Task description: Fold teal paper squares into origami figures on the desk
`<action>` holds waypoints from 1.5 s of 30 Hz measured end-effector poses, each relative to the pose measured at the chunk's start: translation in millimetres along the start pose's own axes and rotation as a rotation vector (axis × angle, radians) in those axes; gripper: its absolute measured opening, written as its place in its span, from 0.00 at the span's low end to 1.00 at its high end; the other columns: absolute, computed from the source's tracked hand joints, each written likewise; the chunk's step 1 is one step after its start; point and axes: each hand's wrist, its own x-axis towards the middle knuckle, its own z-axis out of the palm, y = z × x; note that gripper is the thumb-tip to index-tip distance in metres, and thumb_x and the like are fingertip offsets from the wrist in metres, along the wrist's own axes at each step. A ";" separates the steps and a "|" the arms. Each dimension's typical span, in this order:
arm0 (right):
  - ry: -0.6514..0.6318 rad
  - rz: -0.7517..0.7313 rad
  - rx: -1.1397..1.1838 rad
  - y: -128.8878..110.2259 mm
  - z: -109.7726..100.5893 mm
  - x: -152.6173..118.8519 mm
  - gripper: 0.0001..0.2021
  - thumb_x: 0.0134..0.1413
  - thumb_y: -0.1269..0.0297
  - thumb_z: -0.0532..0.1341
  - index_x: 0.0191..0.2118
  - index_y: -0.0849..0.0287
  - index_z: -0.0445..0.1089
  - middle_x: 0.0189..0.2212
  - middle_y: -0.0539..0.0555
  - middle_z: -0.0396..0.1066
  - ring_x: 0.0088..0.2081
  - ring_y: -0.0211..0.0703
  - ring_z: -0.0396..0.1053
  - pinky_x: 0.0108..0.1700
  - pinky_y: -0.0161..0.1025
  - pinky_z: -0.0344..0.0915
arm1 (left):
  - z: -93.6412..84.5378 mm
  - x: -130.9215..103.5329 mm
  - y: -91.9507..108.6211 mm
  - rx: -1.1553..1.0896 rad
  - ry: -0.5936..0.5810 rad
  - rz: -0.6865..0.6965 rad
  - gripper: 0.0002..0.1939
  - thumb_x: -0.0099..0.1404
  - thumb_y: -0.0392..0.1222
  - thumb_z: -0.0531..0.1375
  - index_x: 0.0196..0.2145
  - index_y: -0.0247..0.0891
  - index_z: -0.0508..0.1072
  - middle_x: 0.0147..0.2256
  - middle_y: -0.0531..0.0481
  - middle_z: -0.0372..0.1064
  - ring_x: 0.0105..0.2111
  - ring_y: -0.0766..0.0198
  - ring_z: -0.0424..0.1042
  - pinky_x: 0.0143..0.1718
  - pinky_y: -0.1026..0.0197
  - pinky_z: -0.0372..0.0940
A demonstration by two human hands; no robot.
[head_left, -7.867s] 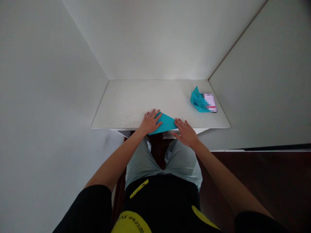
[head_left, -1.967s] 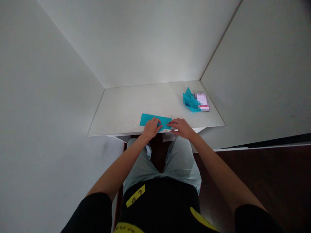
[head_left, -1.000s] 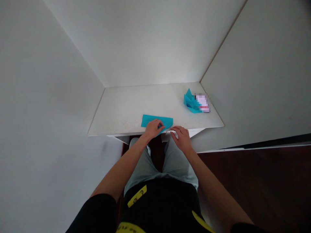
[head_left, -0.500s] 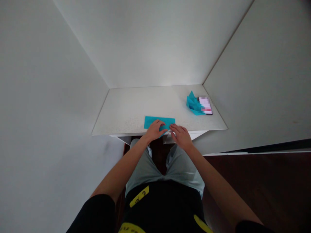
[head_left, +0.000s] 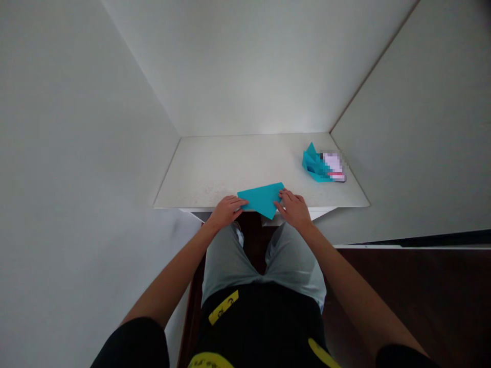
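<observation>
A folded sheet of blue paper (head_left: 262,198) lies at the front edge of the white desk, slightly tilted, with one pointed corner hanging past the edge toward me. My left hand (head_left: 227,210) pinches its left end between thumb and fingers. At the right end, my right hand (head_left: 294,207) grips the paper, thumb below and fingers curled at the upper corner. The fingertips partly cover both ends of the sheet.
On the white desk (head_left: 215,163), toward the back right, sits a folded blue paper shape (head_left: 315,164) touching a phone-like object (head_left: 334,166) with a blurred screen. White walls stand left and behind, and a white panel (head_left: 418,128) closes the right side.
My left hand has slid from the paper's middle to its left end. The sheet has turned, its right side now higher, and my right hand has closed on that end.
</observation>
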 end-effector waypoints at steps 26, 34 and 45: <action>-0.361 -0.101 0.036 47.9 -32.4 89.2 0.35 0.65 0.68 0.65 0.75 0.51 0.63 0.60 0.62 0.74 0.58 0.59 0.73 0.60 0.51 0.69 | -11.9 68.1 -27.0 0.000 0.029 -0.340 0.20 0.65 0.48 0.74 0.53 0.43 0.81 0.55 0.42 0.71 0.58 0.46 0.70 0.62 0.45 0.66; -0.553 -0.084 -0.024 42.5 -35.8 116.1 0.42 0.57 0.67 0.68 0.76 0.50 0.60 0.69 0.65 0.67 0.68 0.68 0.63 0.64 0.59 0.64 | -21.0 70.0 -27.8 -0.225 -0.083 -0.272 0.23 0.58 0.41 0.76 0.50 0.39 0.78 0.48 0.46 0.78 0.48 0.53 0.77 0.52 0.52 0.72; -0.241 -0.107 -0.208 2.2 -32.5 79.1 0.21 0.58 0.67 0.66 0.57 0.55 0.77 0.56 0.63 0.75 0.59 0.62 0.64 0.60 0.55 0.53 | 10.1 32.4 13.3 0.060 0.145 -0.190 0.17 0.75 0.38 0.64 0.59 0.45 0.79 0.50 0.44 0.81 0.51 0.53 0.79 0.56 0.51 0.70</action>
